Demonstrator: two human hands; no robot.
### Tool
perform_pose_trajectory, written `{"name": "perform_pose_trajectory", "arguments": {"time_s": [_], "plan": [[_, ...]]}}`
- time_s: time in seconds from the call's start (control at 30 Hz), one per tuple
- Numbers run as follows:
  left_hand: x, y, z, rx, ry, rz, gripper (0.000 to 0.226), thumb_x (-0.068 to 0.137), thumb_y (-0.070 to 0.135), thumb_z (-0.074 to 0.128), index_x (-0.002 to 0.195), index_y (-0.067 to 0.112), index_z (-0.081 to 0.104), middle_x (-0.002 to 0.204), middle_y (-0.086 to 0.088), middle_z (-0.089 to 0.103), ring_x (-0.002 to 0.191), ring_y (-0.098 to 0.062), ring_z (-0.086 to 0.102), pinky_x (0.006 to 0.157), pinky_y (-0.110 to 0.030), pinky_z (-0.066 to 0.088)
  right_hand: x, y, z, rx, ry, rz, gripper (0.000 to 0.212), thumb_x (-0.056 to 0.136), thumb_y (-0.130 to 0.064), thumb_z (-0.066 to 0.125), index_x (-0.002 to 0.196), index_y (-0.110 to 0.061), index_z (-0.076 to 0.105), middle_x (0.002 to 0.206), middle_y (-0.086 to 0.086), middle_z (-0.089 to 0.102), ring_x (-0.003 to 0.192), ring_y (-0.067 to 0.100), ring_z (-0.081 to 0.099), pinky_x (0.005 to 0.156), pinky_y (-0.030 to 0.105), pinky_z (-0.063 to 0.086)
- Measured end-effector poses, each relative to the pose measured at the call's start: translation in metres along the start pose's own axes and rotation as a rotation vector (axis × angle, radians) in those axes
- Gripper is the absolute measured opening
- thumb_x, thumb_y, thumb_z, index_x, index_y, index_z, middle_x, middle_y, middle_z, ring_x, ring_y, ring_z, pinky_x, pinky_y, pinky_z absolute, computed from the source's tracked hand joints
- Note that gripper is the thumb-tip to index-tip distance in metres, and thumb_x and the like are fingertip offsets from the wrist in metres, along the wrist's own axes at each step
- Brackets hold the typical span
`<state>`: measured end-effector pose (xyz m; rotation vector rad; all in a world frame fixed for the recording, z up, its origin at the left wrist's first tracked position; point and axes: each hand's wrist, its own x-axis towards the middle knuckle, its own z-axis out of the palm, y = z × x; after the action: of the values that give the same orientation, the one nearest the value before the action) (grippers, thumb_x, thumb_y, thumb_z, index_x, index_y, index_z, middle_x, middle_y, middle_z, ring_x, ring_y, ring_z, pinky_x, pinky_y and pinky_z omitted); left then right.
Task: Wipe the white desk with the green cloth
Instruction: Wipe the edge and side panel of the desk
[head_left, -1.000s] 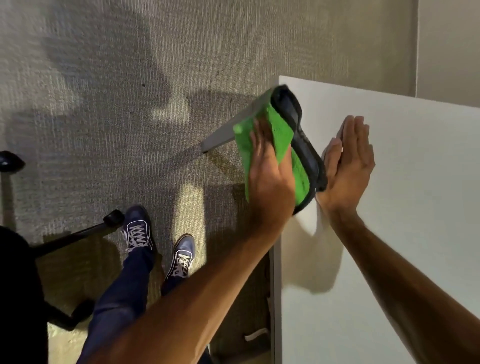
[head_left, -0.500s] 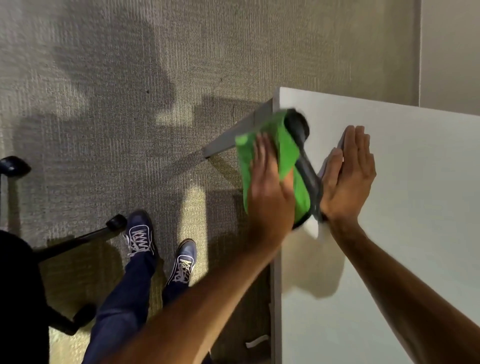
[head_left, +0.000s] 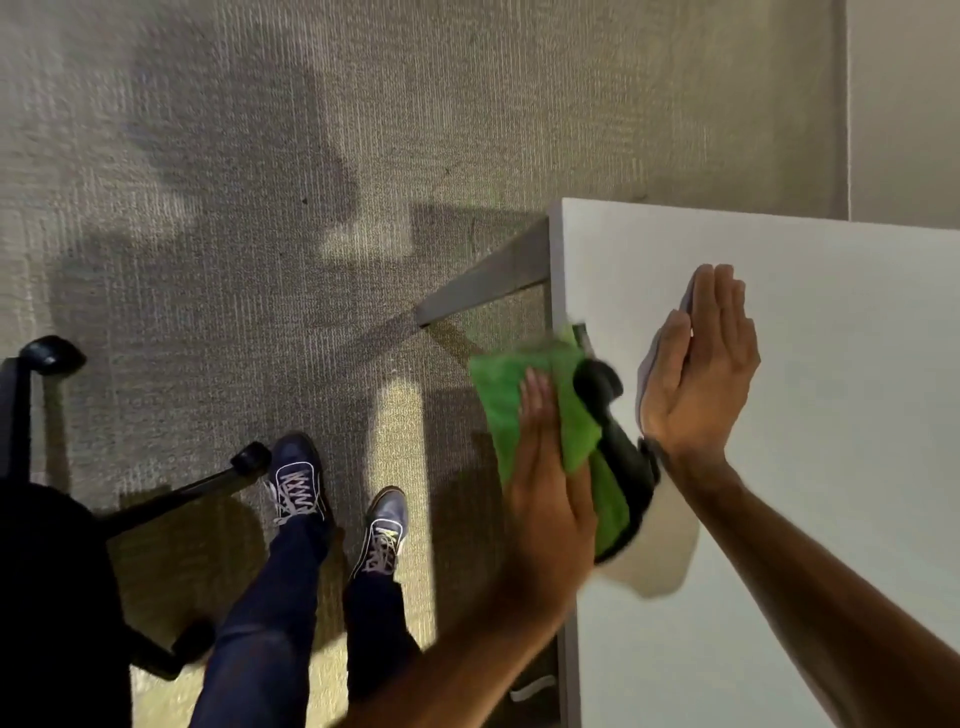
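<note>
The white desk (head_left: 831, 467) fills the right side, its left edge running down the middle of the view. The green cloth (head_left: 498, 400), with a black underside (head_left: 623, 462), is folded over that left edge a short way below the far corner. My left hand (head_left: 545, 499) lies flat on the cloth and presses it against the side of the edge. On the desk top, just right of the cloth, rests my right hand (head_left: 696, 374), flat with fingers together and holding nothing.
A grey desk frame bar (head_left: 488, 286) sticks out left under the far corner. My two shoes (head_left: 298, 483) (head_left: 384, 525) stand on the carpet left of the desk. A black office chair (head_left: 52, 571) with castors sits at lower left. A wall (head_left: 904, 104) rises behind the desk.
The cloth and both hands have slid along the desk's left edge toward me, away from the far corner. The cloth looks motion-blurred now.
</note>
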<state>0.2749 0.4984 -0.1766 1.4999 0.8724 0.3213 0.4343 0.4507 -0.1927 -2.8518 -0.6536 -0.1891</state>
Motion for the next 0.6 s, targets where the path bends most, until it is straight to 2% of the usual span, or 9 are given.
{"name": "perform_pose_trajectory", "arguments": {"time_s": [0.07,0.17,0.27,0.33,0.4,0.47,0.53,0.6], "plan": [[-0.035,-0.008,-0.001,-0.008,-0.024,-0.030,0.065,0.092,-0.012,0.052,0.146,0.005,0.020,0.152,-0.021,0.036,0.138,-0.039,0.041,0.108,-0.053,0.039,-0.001,-0.002,0.000,0.012,-0.005,0.005,0.050,0.108,-0.019,0.032,0.155,-0.003,0.039,0.163,0.015,0.037,0.156,0.029,0.029,0.126,0.052,0.028],[-0.043,-0.011,-0.001,-0.052,-0.045,-0.033,0.062,0.090,-0.011,0.055,0.143,-0.001,0.024,0.153,-0.020,0.031,0.139,-0.042,0.038,0.111,-0.048,0.034,-0.001,-0.004,-0.002,0.014,0.002,0.000,0.050,0.107,-0.018,0.032,0.154,-0.001,0.040,0.162,0.016,0.038,0.156,0.030,0.029,0.125,0.053,0.029],[0.000,-0.001,0.000,-0.049,-0.027,0.006,0.064,0.097,-0.002,0.052,0.147,0.009,0.014,0.156,-0.017,0.029,0.137,-0.040,0.043,0.108,-0.054,0.042,0.000,-0.005,-0.004,0.020,-0.007,0.007,0.050,0.107,-0.019,0.033,0.154,-0.002,0.040,0.163,0.016,0.038,0.156,0.029,0.029,0.126,0.053,0.028],[0.042,0.007,0.003,-0.016,0.000,0.055,0.062,0.099,0.002,0.050,0.149,0.005,0.014,0.158,-0.019,0.024,0.143,-0.036,0.033,0.112,-0.051,0.037,0.000,-0.004,-0.004,0.023,-0.022,0.017,0.051,0.108,-0.021,0.033,0.155,-0.003,0.038,0.164,0.015,0.037,0.156,0.028,0.028,0.126,0.052,0.027],[0.085,0.017,0.007,0.010,0.051,0.067,0.059,0.098,0.004,0.051,0.148,-0.006,0.021,0.157,-0.023,0.023,0.147,-0.034,0.024,0.118,-0.046,0.030,0.001,-0.003,-0.004,0.030,-0.021,0.011,0.053,0.108,-0.025,0.031,0.156,-0.004,0.037,0.165,0.014,0.035,0.157,0.028,0.027,0.126,0.052,0.026],[0.119,0.026,0.007,0.060,0.084,0.086,0.056,0.099,0.009,0.052,0.145,-0.011,0.027,0.155,-0.027,0.027,0.147,-0.035,0.025,0.120,-0.043,0.027,0.001,-0.003,-0.003,0.038,-0.008,0.004,0.056,0.107,-0.029,0.027,0.156,-0.004,0.037,0.165,0.014,0.035,0.157,0.029,0.027,0.126,0.053,0.027],[0.139,0.031,0.006,0.111,0.095,0.092,0.057,0.101,0.016,0.050,0.146,-0.009,0.027,0.155,-0.025,0.028,0.146,-0.033,0.026,0.120,-0.037,0.026,0.001,-0.003,-0.001,0.037,-0.003,0.005,0.058,0.106,-0.032,0.025,0.156,-0.004,0.037,0.165,0.014,0.035,0.157,0.029,0.027,0.126,0.053,0.027],[0.139,0.032,0.006,0.124,0.118,0.105,0.057,0.101,0.018,0.049,0.147,-0.007,0.027,0.156,-0.023,0.028,0.146,-0.032,0.026,0.120,-0.037,0.028,0.000,-0.001,0.000,0.027,-0.006,0.003,0.058,0.107,-0.032,0.024,0.156,-0.005,0.036,0.165,0.014,0.034,0.157,0.029,0.026,0.126,0.053,0.027]]}}
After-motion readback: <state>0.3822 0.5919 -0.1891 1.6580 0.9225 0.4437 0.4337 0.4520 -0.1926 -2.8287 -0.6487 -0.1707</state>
